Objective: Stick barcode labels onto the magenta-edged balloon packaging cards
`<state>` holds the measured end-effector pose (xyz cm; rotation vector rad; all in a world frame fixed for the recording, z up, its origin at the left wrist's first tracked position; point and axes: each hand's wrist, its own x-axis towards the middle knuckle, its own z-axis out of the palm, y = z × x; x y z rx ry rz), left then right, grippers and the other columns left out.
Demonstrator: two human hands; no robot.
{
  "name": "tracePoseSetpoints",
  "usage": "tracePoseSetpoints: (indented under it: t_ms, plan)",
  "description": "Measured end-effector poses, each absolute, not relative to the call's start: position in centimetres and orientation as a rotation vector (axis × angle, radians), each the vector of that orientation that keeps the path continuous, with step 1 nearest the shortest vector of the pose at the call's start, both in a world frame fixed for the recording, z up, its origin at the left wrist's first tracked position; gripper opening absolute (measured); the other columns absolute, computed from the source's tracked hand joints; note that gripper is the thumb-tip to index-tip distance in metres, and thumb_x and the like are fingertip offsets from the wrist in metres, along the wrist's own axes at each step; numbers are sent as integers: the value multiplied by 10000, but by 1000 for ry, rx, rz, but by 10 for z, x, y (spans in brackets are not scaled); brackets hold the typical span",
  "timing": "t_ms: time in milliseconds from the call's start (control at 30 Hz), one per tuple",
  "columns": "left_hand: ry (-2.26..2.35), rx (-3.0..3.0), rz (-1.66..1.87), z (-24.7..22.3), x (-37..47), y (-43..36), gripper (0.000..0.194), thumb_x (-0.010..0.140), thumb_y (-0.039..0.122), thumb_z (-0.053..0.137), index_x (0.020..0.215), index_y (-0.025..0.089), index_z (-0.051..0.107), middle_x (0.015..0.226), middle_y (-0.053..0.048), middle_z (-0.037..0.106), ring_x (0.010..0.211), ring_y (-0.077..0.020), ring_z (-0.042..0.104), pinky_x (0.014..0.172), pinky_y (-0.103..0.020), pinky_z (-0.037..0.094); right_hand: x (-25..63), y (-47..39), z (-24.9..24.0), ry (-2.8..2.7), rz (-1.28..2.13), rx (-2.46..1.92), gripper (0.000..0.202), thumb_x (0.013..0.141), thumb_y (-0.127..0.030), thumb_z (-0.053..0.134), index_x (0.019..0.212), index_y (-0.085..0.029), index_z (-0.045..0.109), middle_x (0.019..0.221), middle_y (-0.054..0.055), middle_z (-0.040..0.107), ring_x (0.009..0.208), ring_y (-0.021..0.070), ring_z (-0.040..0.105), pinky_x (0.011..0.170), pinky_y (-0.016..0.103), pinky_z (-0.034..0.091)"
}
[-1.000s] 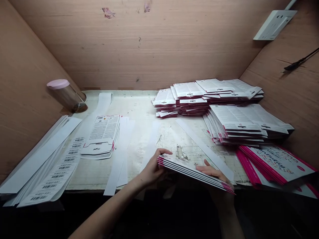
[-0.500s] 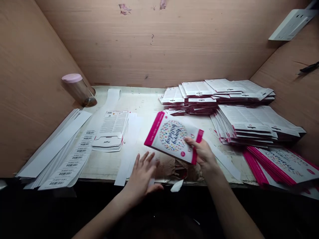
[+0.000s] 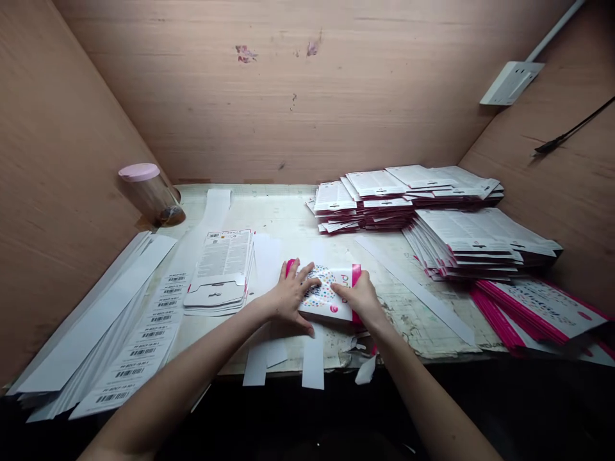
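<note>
The birthday packet (image 3: pixel 327 301) lies flat on the table (image 3: pixel 281 208), face up, between the two hands. Its long way runs from left to right, and a white paper strip (image 3: pixel 313 362) pokes out from its near and far sides, so the strip runs under it and crosses its long way. The left hand (image 3: pixel 292 296) is on top of the packet's left part, fingers spread wide, pressing down and not curled around anything. The right hand (image 3: pixel 360 296) holds the packet's right end, with a thumb laid on top; I cannot see where its other fingers go. Both hands touch the packet, so neither one is nearer. It could be one packet or a few together; I cannot tell. To the left of the packet is a small pile of printed cards (image 3: pixel 221 266), and farther left are the barcode labels (image 3: pixel 144 346). To the right of it is a slanted paper strip (image 3: pixel 418 291), then the pink birthday packets (image 3: pixel 548 307).
</note>
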<state>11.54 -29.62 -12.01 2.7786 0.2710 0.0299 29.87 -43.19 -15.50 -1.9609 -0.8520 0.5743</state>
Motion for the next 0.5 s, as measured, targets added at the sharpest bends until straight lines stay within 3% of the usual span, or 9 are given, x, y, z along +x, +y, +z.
tracePoseSetpoints:
  t_ms: [133, 267, 333, 500]
  plan:
    - [269, 2774, 14, -131, 113, -294, 1022, 530, 795, 700, 1342, 208, 498, 1562, -237, 237, 1392, -591, 69, 1034, -773, 15, 303, -417, -143, -934, 269, -2218, 925, 524, -455, 843, 1293, -161, 420, 1356, 255, 403, 1296, 517, 303, 1001, 684, 292]
    - [317, 2788, 23, -130, 111, -299, 1020, 539, 818, 669, 1353, 233, 485, 1564, -216, 247, 1388, -591, 92, 1038, -770, 37, 316, -357, -126, -1500, 328, -2171, 500, 802, -375, 658, 1251, -204, 518, 1327, 151, 461, 1253, 349, 397, 1010, 512, 355]
    - [362, 2797, -1, -125, 113, -301, 1029, 522, 827, 669, 1355, 253, 479, 1562, -208, 250, 1386, -589, 108, 1038, -768, 67, 322, -321, -122, -1612, 403, -2103, 392, 838, -289, 618, 1217, -209, 555, 1299, 113, 500, 1229, 275, 432, 1009, 415, 369]
    - [442, 2806, -124, -115, 120, -298, 1129, 401, 822, 725, 1355, 280, 457, 1590, -214, 131, 1378, -607, 98, 1022, -772, 121, 331, -267, -121, -1658, 494, -2102, 500, 571, -232, 837, 1025, -180, 635, 1018, 74, 617, 1030, 260, 544, 880, 356, 433]
